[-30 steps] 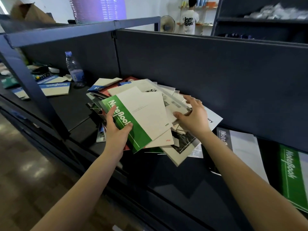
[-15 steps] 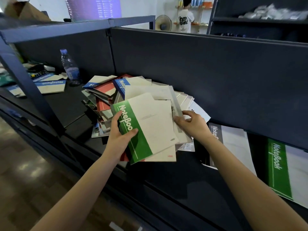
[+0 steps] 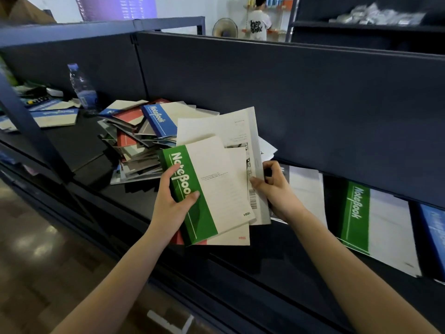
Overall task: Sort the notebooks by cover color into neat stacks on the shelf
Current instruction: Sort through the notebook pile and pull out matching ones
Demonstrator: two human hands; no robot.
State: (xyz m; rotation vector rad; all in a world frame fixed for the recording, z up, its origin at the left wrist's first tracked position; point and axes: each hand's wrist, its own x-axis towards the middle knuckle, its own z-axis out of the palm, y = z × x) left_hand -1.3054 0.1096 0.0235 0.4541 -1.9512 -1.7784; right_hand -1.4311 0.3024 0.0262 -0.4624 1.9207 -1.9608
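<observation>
Nearest, the left hand grips the green notebook by its spine edge, thumb on the cover. The right hand pinches the edges of the pale notebooks fanned behind it. They look light, thin, floppy and slick, so a hold near the spine seems best. Beyond lie the unsorted heap and, rightward, a green stack on the shelf.

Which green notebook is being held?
The green-and-white notebook at centre, gripped by the left hand; the other green one lies flat on the shelf at right.
</observation>
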